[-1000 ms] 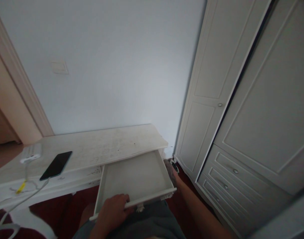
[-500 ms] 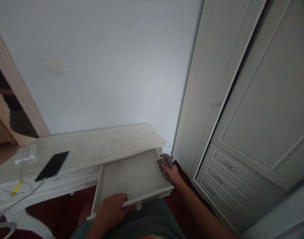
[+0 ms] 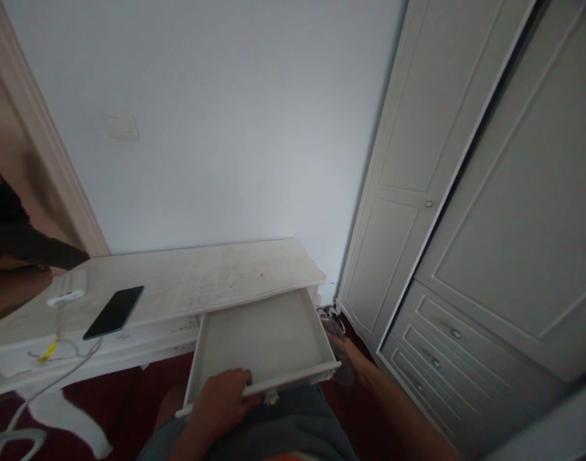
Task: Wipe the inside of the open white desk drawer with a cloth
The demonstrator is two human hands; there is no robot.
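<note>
A white drawer is pulled out of the white desk and its inside is bare. My left hand grips the drawer's front panel near its left end, fingers over the top edge. At the outer right side of the drawer, my right hand holds a grey-brown cloth. The cloth hangs beside the side panel, partly hidden behind it, and its lower part is blurred.
A dark phone with a white cable lies on the desk's left part, near a white power strip. A white wardrobe stands close on the right. Behind the desk is a pale wall with a light switch.
My right hand and the cloth have moved from the top edge of the drawer's right side down along its outer face. My left hand keeps its hold on the front panel.
</note>
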